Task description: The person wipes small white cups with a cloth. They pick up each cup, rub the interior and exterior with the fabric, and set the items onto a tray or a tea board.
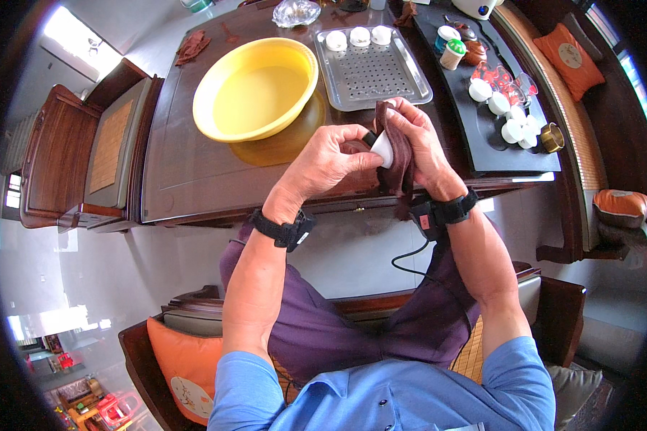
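Between my hands is a small white cup (382, 151), partly wrapped in a dark brown cloth (399, 143). My left hand (326, 156) pinches the cup between thumb and fingers from the left. With my right hand (418, 137) I grip the cloth against the cup's other side, and part of it hangs down below my fingers. Just beyond my hands lies a perforated metal tray (364, 75), with white cups (360, 36) standing along its far edge. To the left of the tray stands a large yellow basin (256, 89) holding liquid.
A black tea tray (496, 126) on the right bears several white cups (498, 102), red-patterned glasses (498, 78), a brown teapot (475, 53) and a brass-coloured cup (551, 137). A crumpled brown cloth (193, 47) lies at the far left of the wooden table (180, 161). A cable (410, 265) hangs below my right wrist.
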The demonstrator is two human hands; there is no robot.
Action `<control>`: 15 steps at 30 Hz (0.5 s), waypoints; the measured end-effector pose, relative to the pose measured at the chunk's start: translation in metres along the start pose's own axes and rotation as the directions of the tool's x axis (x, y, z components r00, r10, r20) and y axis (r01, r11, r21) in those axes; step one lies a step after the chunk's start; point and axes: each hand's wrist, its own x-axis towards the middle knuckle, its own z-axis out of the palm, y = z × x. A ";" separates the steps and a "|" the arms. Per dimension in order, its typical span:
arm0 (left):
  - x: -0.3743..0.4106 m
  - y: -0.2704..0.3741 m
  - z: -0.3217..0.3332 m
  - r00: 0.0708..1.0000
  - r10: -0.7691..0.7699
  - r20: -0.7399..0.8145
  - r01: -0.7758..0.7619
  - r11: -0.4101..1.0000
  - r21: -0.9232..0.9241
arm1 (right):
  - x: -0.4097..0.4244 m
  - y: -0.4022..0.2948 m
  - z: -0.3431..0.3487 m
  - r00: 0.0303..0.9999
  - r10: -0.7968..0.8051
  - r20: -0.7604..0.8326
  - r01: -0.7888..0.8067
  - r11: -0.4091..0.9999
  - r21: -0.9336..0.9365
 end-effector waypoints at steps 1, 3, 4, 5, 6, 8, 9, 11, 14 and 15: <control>0.001 -0.001 0.001 0.999 0.023 -0.024 -0.022 0.999 0.042 | 0.000 0.000 0.001 0.998 -0.030 -0.060 0.029 0.999 -0.029; 0.004 -0.004 0.002 0.995 0.073 -0.067 -0.063 0.990 0.129 | -0.001 0.001 0.010 0.980 -0.098 -0.175 0.083 0.992 -0.093; 0.006 -0.006 0.002 0.986 0.108 -0.125 -0.089 0.985 0.147 | 0.000 0.002 0.012 0.964 -0.172 -0.202 0.157 0.984 -0.088; 0.009 -0.009 0.001 0.973 0.144 -0.181 -0.114 0.980 0.166 | 0.001 0.004 0.007 0.949 -0.233 -0.210 0.218 0.972 -0.091; 0.011 -0.011 0.000 0.954 0.178 -0.239 -0.135 0.973 0.188 | 0.001 0.003 0.009 0.935 -0.278 -0.221 0.260 0.960 -0.106; 0.013 -0.014 0.003 0.913 0.223 -0.342 -0.178 0.971 0.160 | -0.002 -0.001 0.015 0.901 -0.372 -0.223 0.355 0.928 -0.117; 0.015 -0.016 0.004 0.889 0.242 -0.389 -0.201 0.969 0.144 | -0.006 -0.005 0.018 0.880 -0.422 -0.217 0.406 0.906 -0.116; 0.017 -0.019 -0.001 0.883 0.235 -0.406 -0.182 0.969 0.165 | -0.008 -0.011 0.023 0.841 -0.506 -0.192 0.488 0.862 -0.135; 0.014 -0.012 0.006 0.877 0.185 -0.444 -0.164 0.983 0.086 | -0.010 -0.012 0.012 0.838 -0.531 0.128 0.484 0.613 -0.624; 0.013 -0.013 0.009 0.900 0.149 -0.410 -0.175 0.984 -0.026 | -0.012 -0.011 0.017 0.769 -0.575 0.278 0.529 0.329 -0.782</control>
